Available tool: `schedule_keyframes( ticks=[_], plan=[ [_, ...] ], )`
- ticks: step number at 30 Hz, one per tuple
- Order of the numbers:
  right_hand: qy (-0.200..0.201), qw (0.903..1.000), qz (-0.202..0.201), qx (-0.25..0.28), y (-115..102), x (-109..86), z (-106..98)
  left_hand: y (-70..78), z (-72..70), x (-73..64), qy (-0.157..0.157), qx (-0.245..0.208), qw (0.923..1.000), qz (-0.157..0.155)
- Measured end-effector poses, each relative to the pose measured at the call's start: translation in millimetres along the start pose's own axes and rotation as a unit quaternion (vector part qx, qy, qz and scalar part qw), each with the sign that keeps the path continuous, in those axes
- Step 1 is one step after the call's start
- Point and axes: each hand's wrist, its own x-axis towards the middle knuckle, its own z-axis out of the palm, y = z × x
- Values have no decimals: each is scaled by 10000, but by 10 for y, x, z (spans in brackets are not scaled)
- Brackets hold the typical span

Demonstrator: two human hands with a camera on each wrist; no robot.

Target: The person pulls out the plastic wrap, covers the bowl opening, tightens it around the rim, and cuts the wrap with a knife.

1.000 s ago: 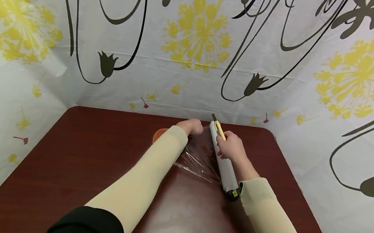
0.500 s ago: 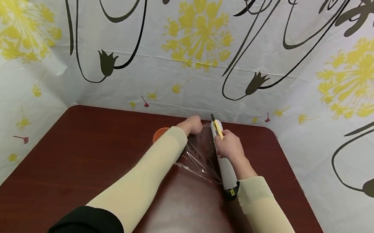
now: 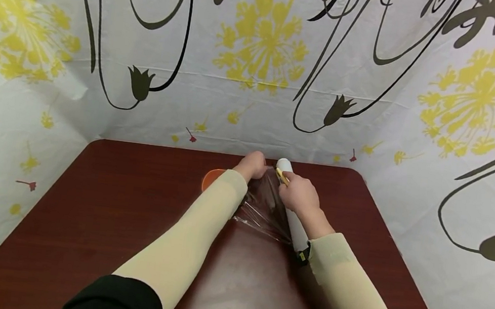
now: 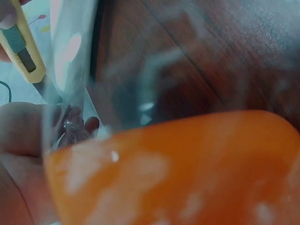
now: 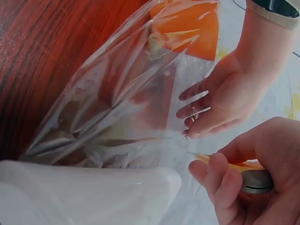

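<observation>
My left hand (image 3: 253, 166) pinches the edge of a sheet of clear plastic wrap (image 5: 112, 93) at the far side of the table. The wrap stretches from an orange bowl (image 4: 197, 173), partly hidden by my left sleeve in the head view, to its white roll (image 3: 297, 231). My right hand (image 3: 301, 195) grips a yellow utility knife (image 4: 24, 44) above the roll. In the left wrist view, the blade overlaps the gathered wrap close to my left fingers. The right wrist view shows the knife's tip just beside the left fingertips.
A dark red wooden table (image 3: 132, 197) carries everything. White cloth (image 3: 243, 108) with yellow flowers and dark stems hangs behind the table and along both sides. A black wrist strap (image 3: 303, 255) shows at my right cuff, beside the near end of the roll.
My right hand has shifted left with the knife, toward the left hand, and the knife has tipped lower over the wrap. My left hand keeps its hold and has barely moved.
</observation>
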Motion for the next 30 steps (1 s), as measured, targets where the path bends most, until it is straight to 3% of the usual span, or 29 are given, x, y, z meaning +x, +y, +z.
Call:
schedule_keyframes(
  ticks=[1, 7, 10, 14, 15, 22, 26, 28, 30],
  plan=[
    [24, 10000, -14, -40, -7, -2, 0, -95, 95, 190, 45, -39, 10000, 9],
    [5, 9999, -65, -143, -48, -11, 7, -354, 349, 810, 33, -6, 10000, 22],
    [32, 9998, -36, -190, -60, -22, 8, -306, 283, 670, -20, -100, 9999, 12],
    [63, 9998, 14, -209, -79, -34, 11, -194, 161, 402, -119, -397, 9991, -63],
    [67, 9998, 25, -200, -85, -38, 13, -110, 105, 287, -192, -368, 9990, -180],
    [142, 9998, 100, -43, -112, -19, 48, -293, 345, 666, -127, -516, 9984, -201],
    [113, 9999, 62, -82, -129, 29, 91, -123, 196, 335, -109, -499, 9984, -237],
    [106, 9998, 75, -129, -144, 53, 111, -75, 149, 272, -206, -515, 9980, -318],
    [105, 9998, 119, -149, -163, 75, 127, -200, 275, 579, -272, -451, 9979, -367]
  ],
)
